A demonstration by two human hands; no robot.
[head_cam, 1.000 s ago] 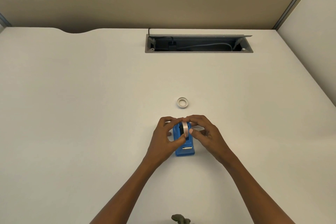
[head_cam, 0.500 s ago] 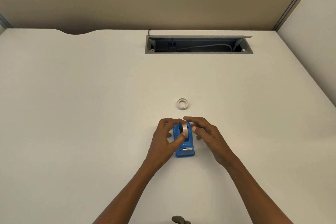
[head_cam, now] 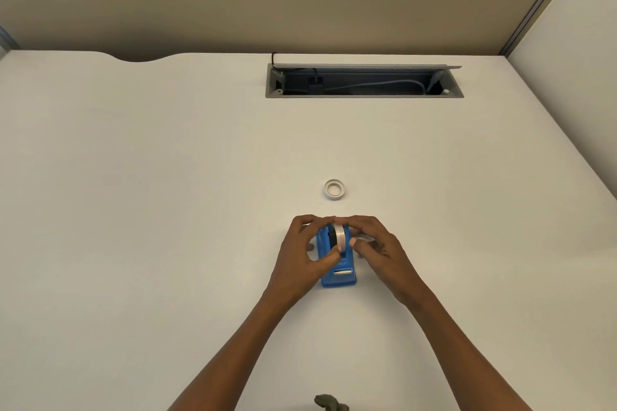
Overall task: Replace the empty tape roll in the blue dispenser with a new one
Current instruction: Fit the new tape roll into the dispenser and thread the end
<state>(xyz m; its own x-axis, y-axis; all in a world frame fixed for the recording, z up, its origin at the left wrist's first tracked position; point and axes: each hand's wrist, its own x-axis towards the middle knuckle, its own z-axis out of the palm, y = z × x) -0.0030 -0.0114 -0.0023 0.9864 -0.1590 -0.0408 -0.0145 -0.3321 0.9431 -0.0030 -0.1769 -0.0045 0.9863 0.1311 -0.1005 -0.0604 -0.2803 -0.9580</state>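
Observation:
The blue dispenser stands on the white desk, cutter end toward me. A new tape roll, whitish on a black hub, sits upright in its cradle. My left hand wraps the dispenser's left side, thumb against the roll's front. My right hand reaches over from the right, fingertips pinching the top and side of the roll. The empty white core lies flat on the desk just beyond the dispenser.
An open grey cable hatch with wires inside is set into the desk farther back. A tan partition wall rises behind. A second white desk surface adjoins at right. A small dark object pokes in at the bottom edge.
My right hand, which had drawn back slightly half a second ago, has closed in on the roll again. The left hand and dispenser stay put.

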